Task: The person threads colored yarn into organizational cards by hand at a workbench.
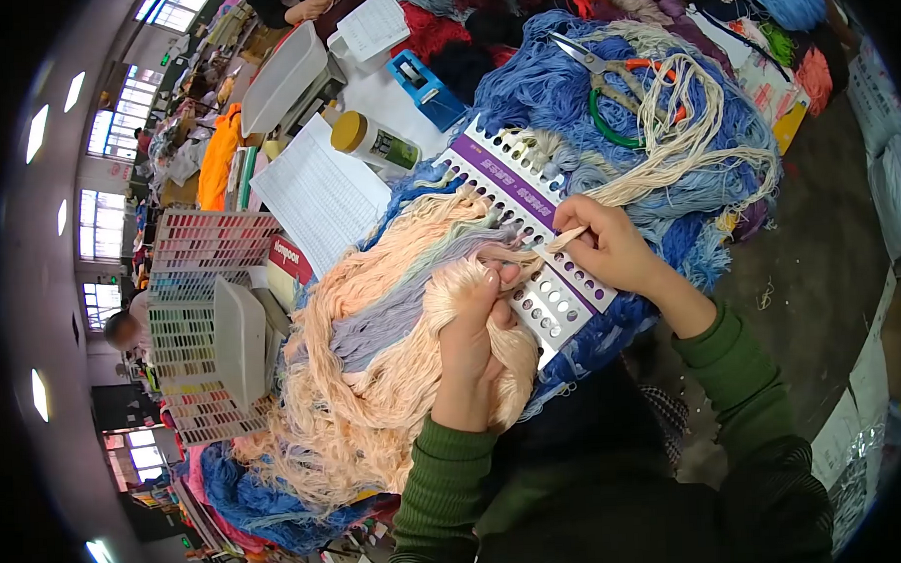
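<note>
The person's left hand (pixel 468 345) has its grip closed tight around a thick hank of peach yarn (pixel 375 383), fist upright with the looped end bulging out above the thumb. Held this way, the loose strands appear to stay gathered in one bunch rather than spilling into the heap below. The right hand (pixel 613 246) has a fine grip, thumb and forefinger pinched shut on a short cream strand (pixel 568 240), its tip right at the rows of holes in a punched card (pixel 556 308).

The card, white with a purple stripe, lies slanted across the pile between the two hands, close enough for both to reach. Tufts of yarn already fan out from its left edge, among them a lavender hank (pixel 392 313) beside the peach one.

The card rests on a mound of blue yarn (pixel 563 89), which hides the desk beneath. On top of that mound lie scissors (pixel 612 87) with green and orange handles, within the right hand's reach, next to a loose skein of cream yarn (pixel 685 164). Further left are a printed sheet (pixel 318 192), a yellow-capped bottle (pixel 371 140) on its side, a blue tape dispenser (pixel 424 84) and stacks of colour sample cards (pixel 206 240)
</note>
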A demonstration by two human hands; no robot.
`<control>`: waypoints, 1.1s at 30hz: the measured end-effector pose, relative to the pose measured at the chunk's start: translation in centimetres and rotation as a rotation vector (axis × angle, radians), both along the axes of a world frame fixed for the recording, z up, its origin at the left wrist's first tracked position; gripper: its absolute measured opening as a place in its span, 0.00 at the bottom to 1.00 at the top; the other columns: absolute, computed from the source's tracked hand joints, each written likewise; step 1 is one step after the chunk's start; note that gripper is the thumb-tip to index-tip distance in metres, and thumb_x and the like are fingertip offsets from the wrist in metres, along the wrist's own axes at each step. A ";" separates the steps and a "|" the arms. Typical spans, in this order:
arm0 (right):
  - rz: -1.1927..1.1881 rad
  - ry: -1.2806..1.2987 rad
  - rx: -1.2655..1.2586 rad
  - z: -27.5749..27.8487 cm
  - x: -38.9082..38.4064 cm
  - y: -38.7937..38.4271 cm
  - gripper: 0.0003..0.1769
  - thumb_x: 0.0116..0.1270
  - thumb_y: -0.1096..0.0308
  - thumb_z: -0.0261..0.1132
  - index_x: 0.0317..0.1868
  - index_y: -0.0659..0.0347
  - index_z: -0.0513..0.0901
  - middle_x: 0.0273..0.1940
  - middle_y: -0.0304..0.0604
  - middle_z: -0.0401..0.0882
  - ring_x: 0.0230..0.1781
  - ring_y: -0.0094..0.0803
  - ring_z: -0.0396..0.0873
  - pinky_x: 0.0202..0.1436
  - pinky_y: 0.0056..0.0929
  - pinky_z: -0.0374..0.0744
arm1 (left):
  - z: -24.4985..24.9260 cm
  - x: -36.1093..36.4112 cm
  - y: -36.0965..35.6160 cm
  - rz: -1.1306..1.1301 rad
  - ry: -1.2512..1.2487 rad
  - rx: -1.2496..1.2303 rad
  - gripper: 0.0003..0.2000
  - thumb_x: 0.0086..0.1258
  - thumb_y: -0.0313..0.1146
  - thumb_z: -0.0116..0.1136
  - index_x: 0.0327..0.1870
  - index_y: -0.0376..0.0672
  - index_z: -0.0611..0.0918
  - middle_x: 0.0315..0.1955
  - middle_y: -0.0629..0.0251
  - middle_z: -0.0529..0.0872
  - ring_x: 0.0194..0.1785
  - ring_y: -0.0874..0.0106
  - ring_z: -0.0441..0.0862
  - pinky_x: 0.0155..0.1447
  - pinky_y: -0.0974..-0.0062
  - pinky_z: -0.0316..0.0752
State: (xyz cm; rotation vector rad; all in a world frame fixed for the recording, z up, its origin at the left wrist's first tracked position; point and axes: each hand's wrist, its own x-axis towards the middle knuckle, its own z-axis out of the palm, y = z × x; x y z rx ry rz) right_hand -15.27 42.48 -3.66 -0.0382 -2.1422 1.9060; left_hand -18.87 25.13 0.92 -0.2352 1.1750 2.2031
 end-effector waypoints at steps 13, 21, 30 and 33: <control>0.003 0.007 0.062 0.1 0.0 0.1 0.10 0.47 0.80 0.52 0.33 0.63 0.69 0.21 0.34 0.70 0.16 0.15 0.60 0.19 0.15 0.61 | -0.3 -0.3 -1.9 -0.041 -0.043 0.131 0.07 0.63 0.32 0.47 0.36 0.38 0.74 0.22 0.68 0.73 0.21 0.84 0.64 0.22 0.89 0.60; 0.003 0.005 0.065 0.2 0.1 0.1 0.10 0.48 0.80 0.52 0.33 0.63 0.69 0.21 0.34 0.68 0.16 0.15 0.59 0.19 0.16 0.60 | -0.8 -0.2 -2.7 -0.287 -0.122 0.488 0.15 0.61 0.26 0.42 0.50 0.41 0.69 0.33 0.64 0.79 0.11 0.88 0.59 0.19 0.90 0.56; 0.105 -0.041 -0.580 -0.3 -0.6 0.3 0.09 0.49 0.82 0.52 0.33 0.65 0.70 0.25 0.36 0.73 0.25 0.19 0.72 0.27 0.15 0.69 | -1.2 -0.9 4.2 -0.477 0.164 -0.489 0.11 0.61 0.26 0.47 0.44 0.38 0.71 0.15 0.69 0.73 0.15 0.82 0.66 0.20 0.89 0.61; 0.101 0.064 -0.816 -0.5 -1.1 0.7 0.09 0.49 0.82 0.51 0.34 0.67 0.72 0.27 0.39 0.75 0.28 0.20 0.73 0.30 0.16 0.70 | -1.8 -1.5 2.8 -0.217 -0.092 -0.147 0.05 0.63 0.30 0.45 0.35 0.40 0.72 0.12 0.75 0.67 0.11 0.82 0.60 0.17 0.90 0.57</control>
